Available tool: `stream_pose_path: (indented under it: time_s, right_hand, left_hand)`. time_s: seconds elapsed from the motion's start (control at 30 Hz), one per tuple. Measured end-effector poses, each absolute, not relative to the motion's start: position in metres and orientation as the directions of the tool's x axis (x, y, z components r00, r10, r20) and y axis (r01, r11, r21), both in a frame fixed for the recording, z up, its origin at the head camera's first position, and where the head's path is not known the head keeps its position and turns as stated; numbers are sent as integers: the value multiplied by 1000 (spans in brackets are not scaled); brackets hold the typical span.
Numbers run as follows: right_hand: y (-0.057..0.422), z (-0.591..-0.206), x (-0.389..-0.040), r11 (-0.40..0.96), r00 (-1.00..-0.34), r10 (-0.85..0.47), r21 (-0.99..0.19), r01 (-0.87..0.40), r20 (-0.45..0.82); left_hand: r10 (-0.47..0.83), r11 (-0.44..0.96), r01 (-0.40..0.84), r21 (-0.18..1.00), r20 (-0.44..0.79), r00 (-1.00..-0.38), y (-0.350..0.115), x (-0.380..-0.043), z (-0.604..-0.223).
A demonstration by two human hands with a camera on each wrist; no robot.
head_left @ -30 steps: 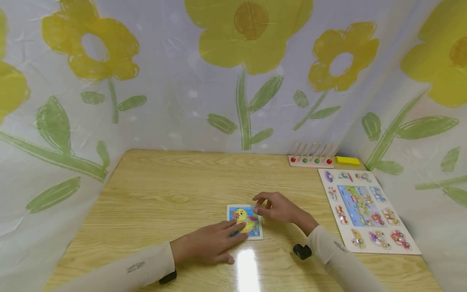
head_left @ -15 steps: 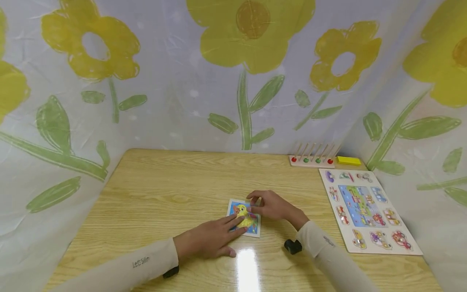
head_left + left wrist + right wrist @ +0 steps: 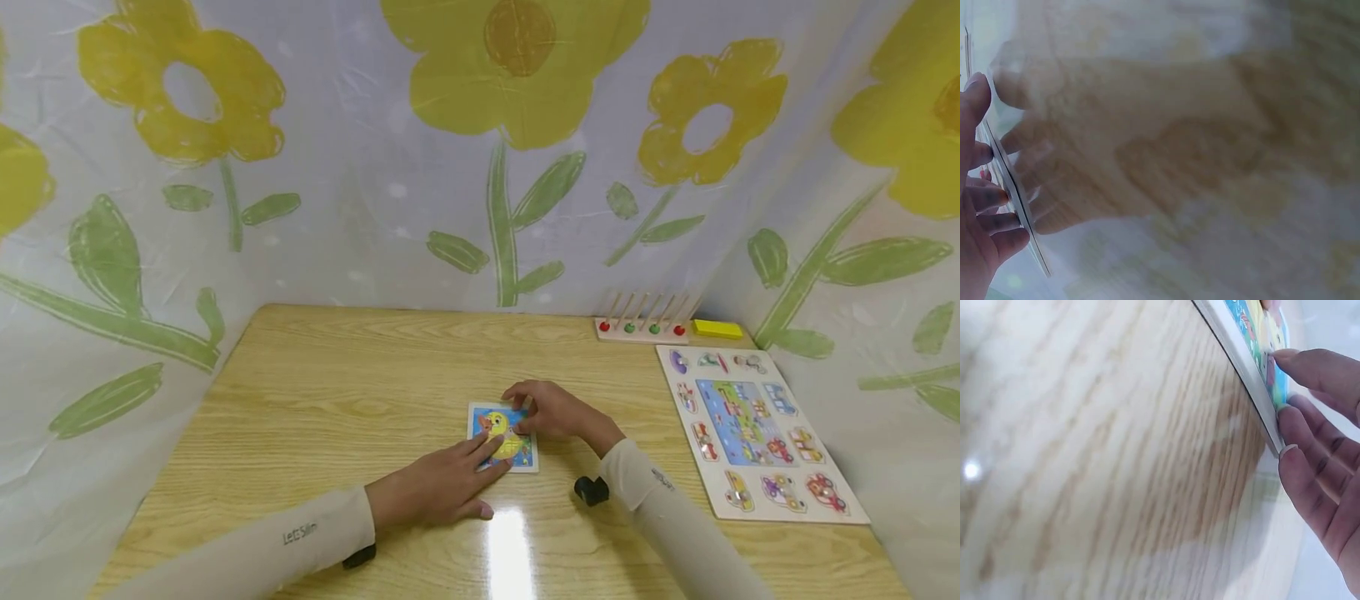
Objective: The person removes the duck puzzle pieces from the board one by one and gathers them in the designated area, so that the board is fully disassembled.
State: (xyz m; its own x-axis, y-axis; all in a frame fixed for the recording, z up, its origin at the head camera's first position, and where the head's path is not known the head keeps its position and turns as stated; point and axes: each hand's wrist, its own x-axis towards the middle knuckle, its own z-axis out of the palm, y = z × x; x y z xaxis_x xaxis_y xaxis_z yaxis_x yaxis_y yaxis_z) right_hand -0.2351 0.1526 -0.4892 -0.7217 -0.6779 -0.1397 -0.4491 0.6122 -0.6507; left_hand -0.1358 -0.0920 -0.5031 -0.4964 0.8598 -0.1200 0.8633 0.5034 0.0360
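Duck puzzle: small white-edged board [image 3: 516, 448], yellow duck on blue; on the desk [image 3: 337, 400], right of centre toward the near side, under both hands.
Left hand: palm down [image 3: 442, 483], reaching in from the board's near left side.
Left fingers: fairly straight [image 3: 988, 198], slightly apart, laid over the board's lower left part and the duck; thumb out to the side, off the board.
Right hand: at the board's upper right corner [image 3: 558, 410], arched over it.
Right fingers: bent [image 3: 1307, 481], at the board's edge; thumb [image 3: 1316, 365] tip on the picture face, by a pinkish spot; cannot tell whether they pinch anything.
Sleeves: cream, lettering on both, left [image 3: 262, 533] and right [image 3: 675, 508]; a black device under each cuff.
Large puzzle board: white [image 3: 720, 433], well to the right, vehicle pieces around a printed scene.
Bead stand: upright pegs, red and green beads [image 3: 641, 331], back right of desk.
Yellow block: just right of the stand [image 3: 717, 329].
Backdrop: pale sheet [image 3: 337, 167], yellow flowers, green leaves.
Desk surface: wood grain, glossy; bright glare near the front, hand reflection in the left wrist view.
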Motion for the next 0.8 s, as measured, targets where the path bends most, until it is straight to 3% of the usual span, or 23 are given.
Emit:
stream_pose_path:
  time_s: [0.6,0.8]
  right_hand:
    - [146,-487,-243,618,-718,-682,-633,-465,-139]
    - [137,-485,-246,593,-689,-711,-646,-480,-141]
  left_hand:
    - [875,476,879,37,-123,-469,-94,-137,-502]
    - [868,485,873,45,-146,-475,-95,-137,-502]
